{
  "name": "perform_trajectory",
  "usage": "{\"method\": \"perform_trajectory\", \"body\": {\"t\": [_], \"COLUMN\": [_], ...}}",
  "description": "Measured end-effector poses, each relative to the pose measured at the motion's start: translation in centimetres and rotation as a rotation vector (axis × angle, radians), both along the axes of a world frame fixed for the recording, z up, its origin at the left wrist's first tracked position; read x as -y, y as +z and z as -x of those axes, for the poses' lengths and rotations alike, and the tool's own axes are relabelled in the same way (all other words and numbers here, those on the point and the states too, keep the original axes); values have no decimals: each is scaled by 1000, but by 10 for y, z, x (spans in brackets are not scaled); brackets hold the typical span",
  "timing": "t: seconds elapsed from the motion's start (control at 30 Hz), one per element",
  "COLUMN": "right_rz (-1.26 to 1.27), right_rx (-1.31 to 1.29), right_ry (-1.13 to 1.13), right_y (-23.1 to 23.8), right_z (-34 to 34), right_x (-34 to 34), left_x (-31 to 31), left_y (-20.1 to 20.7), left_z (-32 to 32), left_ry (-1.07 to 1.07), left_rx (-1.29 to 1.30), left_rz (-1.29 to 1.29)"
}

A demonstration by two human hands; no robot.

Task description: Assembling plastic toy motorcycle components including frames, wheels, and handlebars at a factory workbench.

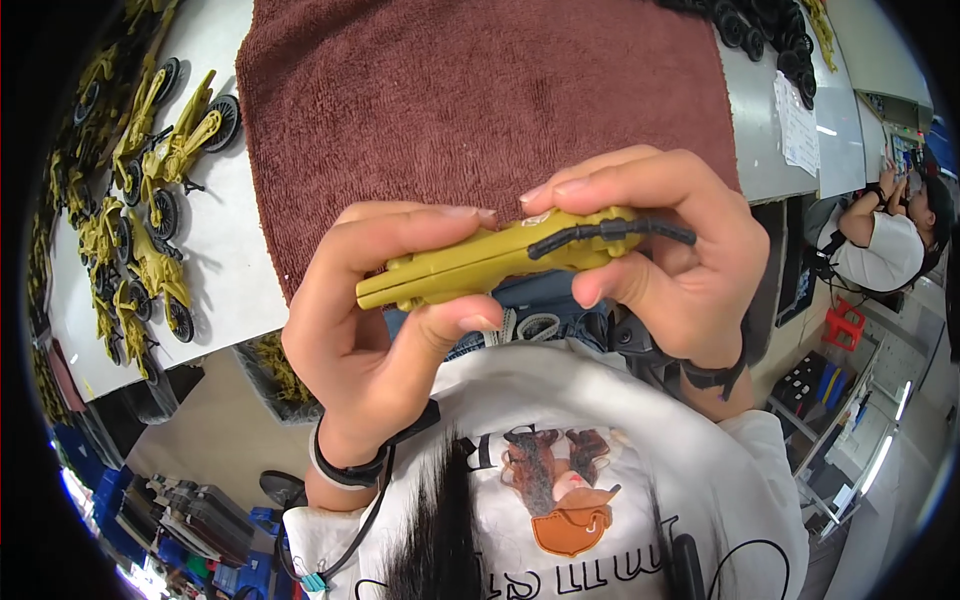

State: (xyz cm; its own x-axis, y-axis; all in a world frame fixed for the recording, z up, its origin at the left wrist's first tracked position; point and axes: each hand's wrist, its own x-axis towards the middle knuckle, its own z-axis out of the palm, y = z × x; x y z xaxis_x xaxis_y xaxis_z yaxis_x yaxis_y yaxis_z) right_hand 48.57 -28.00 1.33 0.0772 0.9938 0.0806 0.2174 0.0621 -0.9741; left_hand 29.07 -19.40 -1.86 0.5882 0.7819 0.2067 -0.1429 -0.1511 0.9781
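Note:
Between my two hands, just over the near edge of the table, is an olive-yellow plastic toy motorcycle body (455, 265) with a black handlebar (600, 233) across its right end. My left hand (365, 330) pinches the narrow left part, thumb below and fingers above. At the handlebar end, my right hand (695, 255) grips the body with fingertips on top and thumb underneath. No wheels show on this body. Its underside is partly hidden by my thumbs.
A maroon towel (480, 110) covers the table's middle. Several toy motorcycles with black wheels (165, 215) crowd the left side. Black wheels (765, 30) and a paper sheet (797, 125) lie at the far right. A co-worker (885, 235) sits beyond, near a red stool (845, 323).

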Motion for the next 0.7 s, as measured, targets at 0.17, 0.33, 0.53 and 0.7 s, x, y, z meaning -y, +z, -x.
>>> {"method": "perform_trajectory", "body": {"t": [0.17,0.33,0.53,0.7], "right_rz": [-13,-48,-17,50], "right_rx": [21,8,-102,-52], "right_ry": [-32,-18,26,2], "right_y": [0,-3,-13,-8], "right_z": [3,0,-6,-4], "right_x": [4,4,3,0], "left_x": [-5,-1,-2,-4], "left_y": [-8,-1,1,-2], "left_z": [-3,4,1,1], "left_ry": [-31,-57,-52,-78], "left_rx": [122,14,-91,-89], "left_rz": [-148,-158,-98,-194]}}
